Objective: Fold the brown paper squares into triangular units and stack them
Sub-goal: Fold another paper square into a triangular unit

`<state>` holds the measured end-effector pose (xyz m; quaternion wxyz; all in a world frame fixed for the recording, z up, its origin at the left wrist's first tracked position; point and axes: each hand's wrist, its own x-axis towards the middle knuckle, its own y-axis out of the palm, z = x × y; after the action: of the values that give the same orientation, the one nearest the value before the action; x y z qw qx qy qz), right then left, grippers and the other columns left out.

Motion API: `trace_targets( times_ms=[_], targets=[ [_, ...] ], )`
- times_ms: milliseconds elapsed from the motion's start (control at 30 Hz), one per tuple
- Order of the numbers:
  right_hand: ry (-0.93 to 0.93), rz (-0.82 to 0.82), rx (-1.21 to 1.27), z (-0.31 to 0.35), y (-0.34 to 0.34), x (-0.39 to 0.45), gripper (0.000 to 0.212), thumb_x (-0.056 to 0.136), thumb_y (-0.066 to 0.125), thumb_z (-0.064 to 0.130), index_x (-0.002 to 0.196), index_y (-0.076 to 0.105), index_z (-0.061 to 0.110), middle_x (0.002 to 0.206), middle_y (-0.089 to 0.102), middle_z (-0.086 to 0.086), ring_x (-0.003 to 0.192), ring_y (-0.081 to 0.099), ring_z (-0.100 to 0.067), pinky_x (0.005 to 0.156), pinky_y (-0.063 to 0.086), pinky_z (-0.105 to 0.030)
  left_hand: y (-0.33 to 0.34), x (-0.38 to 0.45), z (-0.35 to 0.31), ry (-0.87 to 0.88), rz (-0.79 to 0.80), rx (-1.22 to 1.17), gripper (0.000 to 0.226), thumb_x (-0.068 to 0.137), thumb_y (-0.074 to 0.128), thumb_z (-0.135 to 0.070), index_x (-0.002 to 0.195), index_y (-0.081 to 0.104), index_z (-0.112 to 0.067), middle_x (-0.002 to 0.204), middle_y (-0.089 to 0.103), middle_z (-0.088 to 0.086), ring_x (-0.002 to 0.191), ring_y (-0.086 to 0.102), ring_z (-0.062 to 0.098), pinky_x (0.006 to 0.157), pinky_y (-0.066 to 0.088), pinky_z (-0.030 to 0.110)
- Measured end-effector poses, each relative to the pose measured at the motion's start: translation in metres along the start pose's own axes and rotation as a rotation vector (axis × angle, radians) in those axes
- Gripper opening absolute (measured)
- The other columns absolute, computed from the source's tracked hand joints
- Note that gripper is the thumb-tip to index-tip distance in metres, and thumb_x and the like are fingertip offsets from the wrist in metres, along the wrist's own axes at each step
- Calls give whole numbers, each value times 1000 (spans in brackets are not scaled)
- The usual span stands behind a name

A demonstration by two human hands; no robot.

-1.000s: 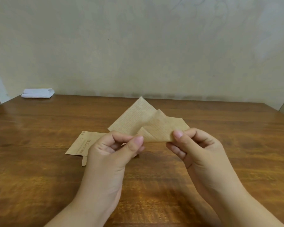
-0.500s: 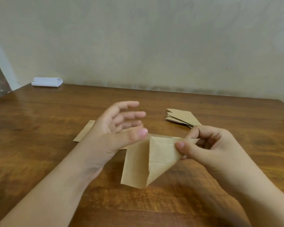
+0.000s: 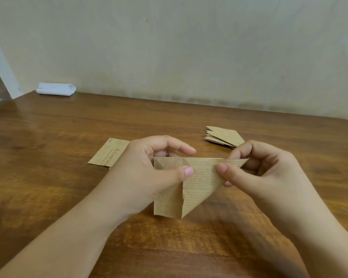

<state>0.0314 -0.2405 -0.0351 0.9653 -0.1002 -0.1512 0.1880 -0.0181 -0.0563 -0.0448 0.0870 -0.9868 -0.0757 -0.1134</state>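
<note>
Left of the half-folded paper unit [image 3: 191, 183], a flat printed sheet [image 3: 109, 154] waits. My left hand [image 3: 149, 173] pinches the unit's left flap, my right hand [image 3: 257, 171] pinches its right corner. I think the left flap needs folding next. Finished triangles [image 3: 225, 136] lie behind it, to the right.

Both hands held a half-folded brown paper [image 3: 197, 181] above the wooden table [image 3: 48, 177]: left hand [image 3: 149, 173] pinching its left part, right hand [image 3: 263, 173] its right corner. Behind the paper lay a folded stack [image 3: 225, 136] and a flat printed sheet [image 3: 109, 154]; a white roll [image 3: 55, 89] sat far back.
</note>
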Motion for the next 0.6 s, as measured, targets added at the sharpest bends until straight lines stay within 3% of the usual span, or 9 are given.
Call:
trace_targets(
  times_ms=[100,233,400,500,600],
  targets=[
    [5,-17,33,-2,1,0,24,58,74,28,71,62,11,60,65,-11,55,60,-13,56,49,-21,0,0,2,-14,8,-14,26,72,76,-4,82,74,-28,84,73,2,83,71,24,77,59,39],
    [33,-36,97,-4,1,1,23,63,75,18,82,62,16,58,65,-7,53,60,-12,55,49,-16,1,-1,1,-21,8,-41,23,74,73,-1,79,75,-24,85,73,3,83,71,15,75,59,30],
    [132,-60,180,-9,3,4,44,52,76,27,94,63,18,63,63,-9,58,61,-11,68,53,-28,2,-1,3,7,-32,-38,17,65,74,-17,77,76,-29,86,74,-2,85,71,13,78,59,37],
    [174,-85,320,-9,2,6,46,51,75,20,95,62,13,62,62,-6,58,60,-10,58,53,-21,2,-1,4,37,-75,-32,18,59,72,-25,75,76,-33,86,74,-5,85,70,10,76,57,36],
    [153,-91,402,-8,0,6,42,54,74,15,94,62,11,60,63,-1,60,60,-9,58,51,-18,3,-1,4,61,-106,-31,17,59,72,-25,74,76,-32,85,74,-2,84,71,14,79,57,40]
  ],
)
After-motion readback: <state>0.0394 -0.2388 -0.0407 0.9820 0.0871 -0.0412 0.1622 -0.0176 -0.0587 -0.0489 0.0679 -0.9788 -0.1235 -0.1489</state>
